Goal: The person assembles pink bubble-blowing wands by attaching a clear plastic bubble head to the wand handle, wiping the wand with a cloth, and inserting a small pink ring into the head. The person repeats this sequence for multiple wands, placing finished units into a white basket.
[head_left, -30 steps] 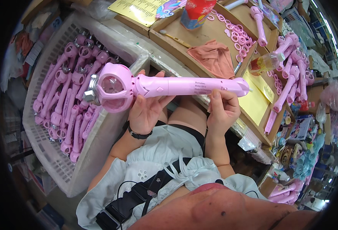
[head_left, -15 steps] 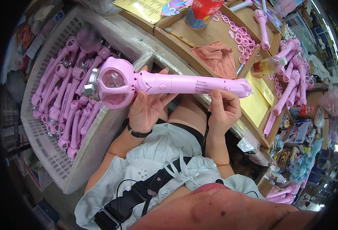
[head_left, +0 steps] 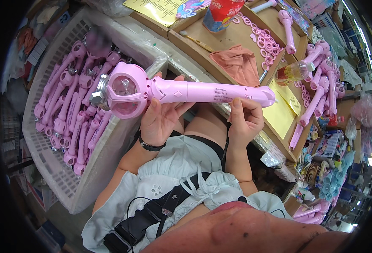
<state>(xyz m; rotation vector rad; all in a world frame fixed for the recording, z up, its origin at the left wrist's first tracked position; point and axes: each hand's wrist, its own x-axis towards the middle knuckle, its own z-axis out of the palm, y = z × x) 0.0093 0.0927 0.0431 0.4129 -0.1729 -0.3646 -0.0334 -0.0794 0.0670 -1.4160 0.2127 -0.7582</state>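
A pink toy wand (head_left: pixel 205 91) lies nearly level across both my hands, above my lap. Its round head with a clear dome points left, and a silver bolt-like fitting sits at that end. My left hand (head_left: pixel 157 123) is closed round the wand just below the head, thumb in front and the other fingers partly hidden behind the handle. Near the tail end my right hand (head_left: pixel 244 121) pinches the handle's lower edge between thumb and curled fingers. Small dark print shows on the handle beside my right thumb.
To my left stands a white plastic basket (head_left: pixel 63 192) holding many similar wands (head_left: pixel 72 114). Ahead, a cardboard tray (head_left: pixel 194 52) carries pink rings (head_left: pixel 268 46), a salmon cloth (head_left: pixel 236 65), a brush and a red-blue paper cup (head_left: pixel 222 16). A bottle (head_left: pixel 293 72) and more pink wand parts (head_left: pixel 321 90) are at right.
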